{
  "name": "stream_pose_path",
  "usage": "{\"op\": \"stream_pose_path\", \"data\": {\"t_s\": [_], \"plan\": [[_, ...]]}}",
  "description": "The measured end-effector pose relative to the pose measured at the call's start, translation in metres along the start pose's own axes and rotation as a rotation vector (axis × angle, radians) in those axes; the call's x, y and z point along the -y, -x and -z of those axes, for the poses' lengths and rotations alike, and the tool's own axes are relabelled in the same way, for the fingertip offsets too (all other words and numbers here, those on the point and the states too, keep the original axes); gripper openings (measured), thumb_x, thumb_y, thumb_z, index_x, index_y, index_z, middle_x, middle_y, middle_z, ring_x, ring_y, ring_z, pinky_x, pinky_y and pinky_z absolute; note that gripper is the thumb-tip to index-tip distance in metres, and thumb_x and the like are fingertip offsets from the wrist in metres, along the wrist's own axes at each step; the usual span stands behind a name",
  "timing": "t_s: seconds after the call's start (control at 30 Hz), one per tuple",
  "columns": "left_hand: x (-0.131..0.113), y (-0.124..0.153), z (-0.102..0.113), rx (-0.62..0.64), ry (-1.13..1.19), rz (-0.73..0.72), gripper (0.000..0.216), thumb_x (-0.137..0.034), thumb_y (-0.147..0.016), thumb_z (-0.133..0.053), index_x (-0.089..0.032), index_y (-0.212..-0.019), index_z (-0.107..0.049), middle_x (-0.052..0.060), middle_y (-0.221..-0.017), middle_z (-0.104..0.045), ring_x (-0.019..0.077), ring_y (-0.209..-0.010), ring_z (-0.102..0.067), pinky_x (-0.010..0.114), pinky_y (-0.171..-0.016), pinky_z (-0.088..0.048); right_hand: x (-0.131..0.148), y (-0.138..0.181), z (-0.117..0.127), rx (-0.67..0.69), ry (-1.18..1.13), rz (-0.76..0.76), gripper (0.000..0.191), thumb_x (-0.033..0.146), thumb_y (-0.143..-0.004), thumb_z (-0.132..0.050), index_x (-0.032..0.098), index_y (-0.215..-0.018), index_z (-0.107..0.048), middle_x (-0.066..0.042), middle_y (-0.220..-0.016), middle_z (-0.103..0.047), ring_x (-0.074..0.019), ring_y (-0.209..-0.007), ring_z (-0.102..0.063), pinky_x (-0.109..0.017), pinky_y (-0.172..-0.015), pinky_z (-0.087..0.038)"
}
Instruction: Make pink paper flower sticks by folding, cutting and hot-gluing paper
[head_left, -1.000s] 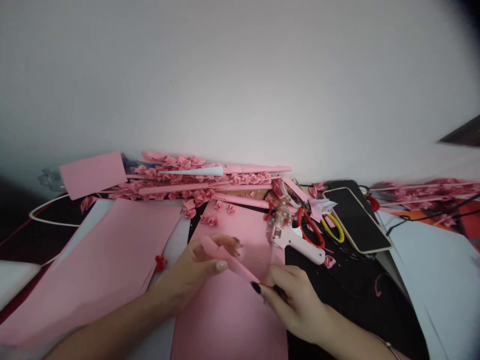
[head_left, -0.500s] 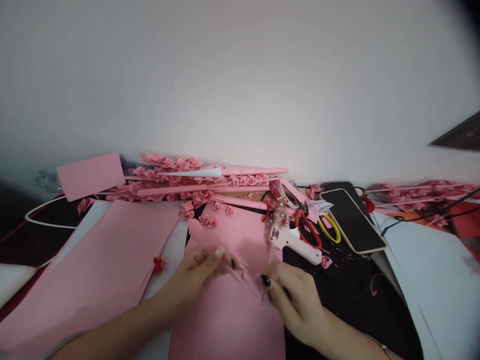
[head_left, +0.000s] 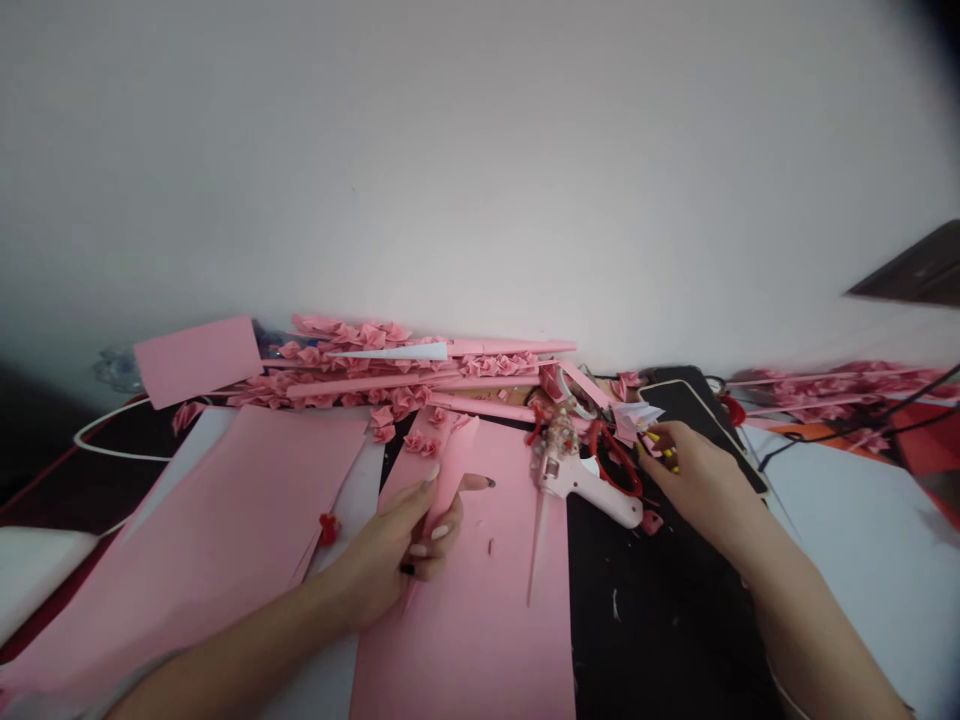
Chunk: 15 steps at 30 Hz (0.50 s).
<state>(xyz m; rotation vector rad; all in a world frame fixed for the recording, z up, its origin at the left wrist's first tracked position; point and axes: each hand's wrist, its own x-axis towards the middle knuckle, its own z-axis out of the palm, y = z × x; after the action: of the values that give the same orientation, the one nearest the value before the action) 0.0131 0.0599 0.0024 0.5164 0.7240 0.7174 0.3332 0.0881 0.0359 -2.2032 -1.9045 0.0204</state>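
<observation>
My left hand [head_left: 420,530] is closed around a rolled pink paper cone [head_left: 453,455], its wide end up and its thin tip pointing down toward me. The index finger sticks out to the right. My right hand [head_left: 694,480] has its fingers closed around the yellow handle loop of scissors [head_left: 666,455]; their blades are hidden. Just left of that hand lie a red-handled tool [head_left: 616,465] and a pale pink glue gun [head_left: 596,490]. Below my left hand, a pink sheet [head_left: 465,640] lies flat with small paper scraps on it.
Pink paper flower stems [head_left: 352,385] are heaped along the wall. At left lie more pink sheets [head_left: 225,530] and a small red piece [head_left: 328,528]. A phone [head_left: 686,405] rests behind my right hand. White paper [head_left: 862,550] and black cables [head_left: 847,435] are at right.
My right hand has left the paper piece and moved right and away from me to the yellow-handled scissors. My left hand now holds the cone more upright. Small scraps now show on the pink sheet.
</observation>
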Motion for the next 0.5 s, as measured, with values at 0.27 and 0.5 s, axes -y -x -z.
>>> {"op": "stream_pose_path", "data": {"t_s": [0.27,0.5], "plan": [[-0.002,0.003,0.001,0.136,0.031,0.048,0.026,-0.044,-0.09,-0.048,-0.021,-0.099,-0.055,-0.007,-0.067,-0.034,0.0024,-0.042,-0.018,0.014,-0.036,-0.012,0.003,-0.011,-0.014,0.197,0.042,-0.07,0.029,0.033,-0.069,-0.06,0.013,-0.089,-0.054,-0.019,-0.093,-0.062,-0.0314,-0.084,-0.061,-0.033,-0.063,-0.042],[-0.002,0.007,-0.004,0.156,-0.156,0.018,0.026,-0.042,-0.089,-0.051,-0.019,-0.078,-0.044,-0.006,-0.068,-0.048,-0.0009,-0.033,-0.025,0.013,-0.032,-0.02,-0.002,-0.039,0.036,0.395,-0.194,-0.099,0.029,0.039,-0.074,-0.052,0.018,-0.053,-0.053,-0.006,-0.054,-0.058,-0.0198,-0.052,-0.056,-0.028,-0.048,-0.036]]}}
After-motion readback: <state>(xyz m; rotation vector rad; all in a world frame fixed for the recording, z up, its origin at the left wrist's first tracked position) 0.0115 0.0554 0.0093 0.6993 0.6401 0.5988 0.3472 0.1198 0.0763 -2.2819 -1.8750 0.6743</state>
